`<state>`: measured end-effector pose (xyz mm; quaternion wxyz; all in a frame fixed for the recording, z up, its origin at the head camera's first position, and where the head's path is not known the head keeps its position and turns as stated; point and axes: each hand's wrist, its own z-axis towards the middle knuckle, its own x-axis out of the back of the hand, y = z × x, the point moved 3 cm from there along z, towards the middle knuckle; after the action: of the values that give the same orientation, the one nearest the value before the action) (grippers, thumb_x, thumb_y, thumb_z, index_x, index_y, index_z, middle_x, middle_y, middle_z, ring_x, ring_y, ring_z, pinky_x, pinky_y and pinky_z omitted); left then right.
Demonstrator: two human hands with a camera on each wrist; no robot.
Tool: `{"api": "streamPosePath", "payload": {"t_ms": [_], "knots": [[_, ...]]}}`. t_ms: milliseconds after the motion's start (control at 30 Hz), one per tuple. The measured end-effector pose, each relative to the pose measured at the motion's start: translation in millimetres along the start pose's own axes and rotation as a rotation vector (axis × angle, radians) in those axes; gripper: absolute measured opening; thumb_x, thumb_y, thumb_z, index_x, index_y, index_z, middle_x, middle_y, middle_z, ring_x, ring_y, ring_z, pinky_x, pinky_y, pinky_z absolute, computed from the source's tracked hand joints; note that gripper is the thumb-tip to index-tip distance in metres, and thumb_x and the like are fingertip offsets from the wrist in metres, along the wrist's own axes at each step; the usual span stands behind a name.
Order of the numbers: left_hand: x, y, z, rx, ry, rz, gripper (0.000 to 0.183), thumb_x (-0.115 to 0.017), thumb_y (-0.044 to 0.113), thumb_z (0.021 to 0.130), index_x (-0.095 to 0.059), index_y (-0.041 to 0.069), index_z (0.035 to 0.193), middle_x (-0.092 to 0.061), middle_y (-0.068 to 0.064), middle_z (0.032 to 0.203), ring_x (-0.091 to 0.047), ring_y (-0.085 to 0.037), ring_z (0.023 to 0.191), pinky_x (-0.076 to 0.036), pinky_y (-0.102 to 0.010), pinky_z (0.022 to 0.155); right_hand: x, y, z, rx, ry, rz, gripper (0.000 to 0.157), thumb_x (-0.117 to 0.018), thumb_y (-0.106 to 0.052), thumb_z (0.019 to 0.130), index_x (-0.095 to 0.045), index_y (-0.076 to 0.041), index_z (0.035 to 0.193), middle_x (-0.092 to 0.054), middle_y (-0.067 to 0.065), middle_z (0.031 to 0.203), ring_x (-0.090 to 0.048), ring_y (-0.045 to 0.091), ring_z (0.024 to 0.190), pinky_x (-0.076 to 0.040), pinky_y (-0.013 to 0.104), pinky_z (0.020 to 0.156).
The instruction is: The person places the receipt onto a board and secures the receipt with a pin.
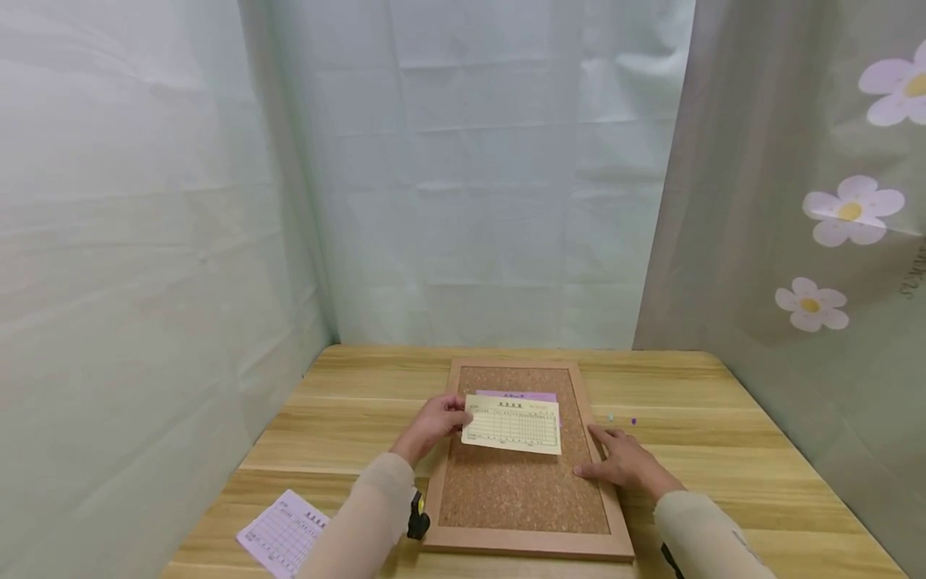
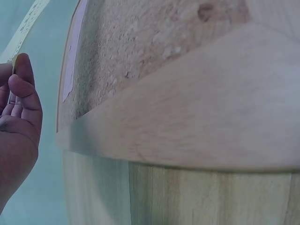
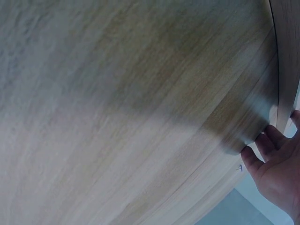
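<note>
My left hand (image 1: 436,422) pinches a pale yellow printed form (image 1: 510,425) by its left edge, holding it above the corkboard (image 1: 524,494). Behind that sheet a purple form (image 1: 517,396) lies on the cork, mostly hidden. In the left wrist view the thumb and fingers (image 2: 23,89) close on the yellow sheet's edge. My right hand (image 1: 624,461) rests on the board's right wooden frame, thumb over the cork and fingers spread along the outer side; nothing is seen in its grip.
Right of the board, a light green pushpin (image 1: 611,417) and a purple pushpin (image 1: 633,420) lie on the wooden table (image 1: 723,450). Another pale purple form (image 1: 284,532) lies at the table's front left, partly behind my left sleeve. Curtains (image 1: 499,177) surround the table.
</note>
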<state>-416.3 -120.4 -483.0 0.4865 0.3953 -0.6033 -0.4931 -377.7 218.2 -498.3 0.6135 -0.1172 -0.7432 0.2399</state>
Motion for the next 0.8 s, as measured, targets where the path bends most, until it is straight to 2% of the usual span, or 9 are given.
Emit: {"api": "streamPosePath", "payload": {"t_ms": [200, 533, 800], "knots": [[-5.3, 0.2, -1.3, -0.003, -0.013, -0.007, 0.010, -0.062, 0.002, 0.093, -0.062, -0.005, 0.100, -0.063, -0.005, 0.086, -0.054, -0.017, 0.073, -0.049, -0.035, 0.068, -0.5, 0.5, 1.5, -0.018, -0.003, -0.004, 0.103, -0.076, -0.060, 0.079, -0.034, -0.002, 0.153, -0.034, 0.035, 0.146, -0.031, 0.059, 0.132, -0.033, 0.070, 0.099], [-12.4, -1.2, -4.4, -0.026, 0.001, 0.011, 0.005, -0.062, -0.003, 0.092, -0.062, -0.004, 0.097, -0.061, -0.003, 0.080, -0.052, -0.016, 0.069, -0.048, -0.033, 0.065, -0.6, 0.2, -1.5, 0.010, 0.006, -0.006, 0.101, -0.074, -0.058, 0.081, -0.034, 0.000, 0.152, -0.034, 0.037, 0.146, -0.032, 0.059, 0.132, -0.033, 0.070, 0.098], [-13.6, -3.8, -3.4, -0.016, 0.019, 0.030, 0.004, -0.063, -0.004, 0.090, -0.062, -0.002, 0.094, -0.060, -0.002, 0.079, -0.052, -0.013, 0.067, -0.047, -0.031, 0.064, -1.5, 0.3, -3.9, 0.047, 0.018, -0.017, 0.097, -0.072, -0.057, 0.083, -0.035, 0.002, 0.151, -0.037, 0.037, 0.144, -0.035, 0.059, 0.130, -0.035, 0.070, 0.097]]}}
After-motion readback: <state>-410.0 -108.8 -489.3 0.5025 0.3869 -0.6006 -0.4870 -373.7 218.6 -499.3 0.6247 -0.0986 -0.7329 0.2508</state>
